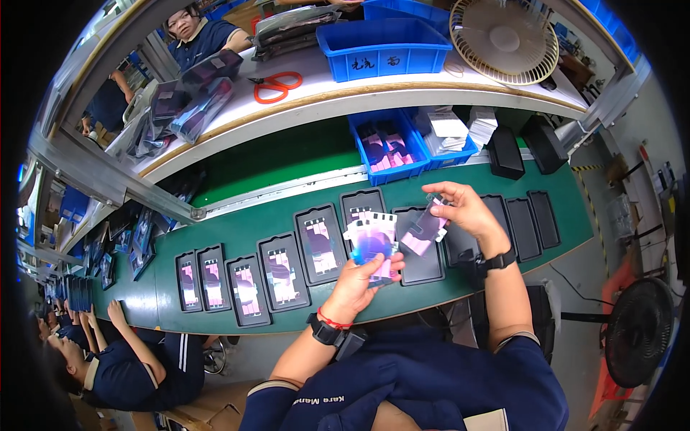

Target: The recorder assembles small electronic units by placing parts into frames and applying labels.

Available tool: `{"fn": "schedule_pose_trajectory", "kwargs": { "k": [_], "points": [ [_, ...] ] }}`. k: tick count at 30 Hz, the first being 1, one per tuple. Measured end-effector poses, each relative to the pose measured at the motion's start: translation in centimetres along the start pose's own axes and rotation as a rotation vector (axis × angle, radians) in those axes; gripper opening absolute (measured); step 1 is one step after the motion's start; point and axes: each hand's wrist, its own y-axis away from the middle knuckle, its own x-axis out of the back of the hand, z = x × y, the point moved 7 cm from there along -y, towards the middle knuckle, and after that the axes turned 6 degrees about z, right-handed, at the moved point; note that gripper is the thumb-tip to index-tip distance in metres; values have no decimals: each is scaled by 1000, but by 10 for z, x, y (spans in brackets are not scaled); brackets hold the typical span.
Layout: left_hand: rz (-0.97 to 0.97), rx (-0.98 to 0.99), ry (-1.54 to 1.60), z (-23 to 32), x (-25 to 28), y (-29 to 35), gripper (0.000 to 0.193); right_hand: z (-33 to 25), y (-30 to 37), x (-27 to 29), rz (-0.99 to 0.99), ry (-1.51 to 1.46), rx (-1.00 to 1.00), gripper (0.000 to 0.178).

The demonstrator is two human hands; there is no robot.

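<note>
My left hand (359, 284) holds a fanned stack of thin pink-purple film sheets (374, 241) with dark and white tabs. Between the thumb and fingers of my right hand (460, 208) is a single pink film sheet (424, 233), tilted and apart from the stack. Both hands are over a row of shallow black trays on the green table. Below the right-hand sheet lies a black tray (422, 276) with no sheet visible in it. Left of my hands, several trays hold similar sheets, among them a larger tray (309, 213) whose sheet (320, 243) lies flat.
Behind the trays stand a blue bin (402, 173) of pink pieces and a blue bin (460, 157) of white stacks. Black boxes (505, 152) are at right. The shelf above carries red-handled scissors (277, 87), a blue crate (384, 65) and a fan (503, 39). Co-workers are at left.
</note>
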Motion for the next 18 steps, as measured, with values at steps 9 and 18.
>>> {"fn": "schedule_pose_trajectory", "kwargs": {
  "k": [9, 18],
  "points": [
    [61, -151, -128, -3, -27, -19, 22, 3, 28, -12, 116, 429, 44, 42],
    [2, -28, -32, -31, -67, -60, 23, 30, 33, 94, 345, 260, -51, 19]
  ]
}}
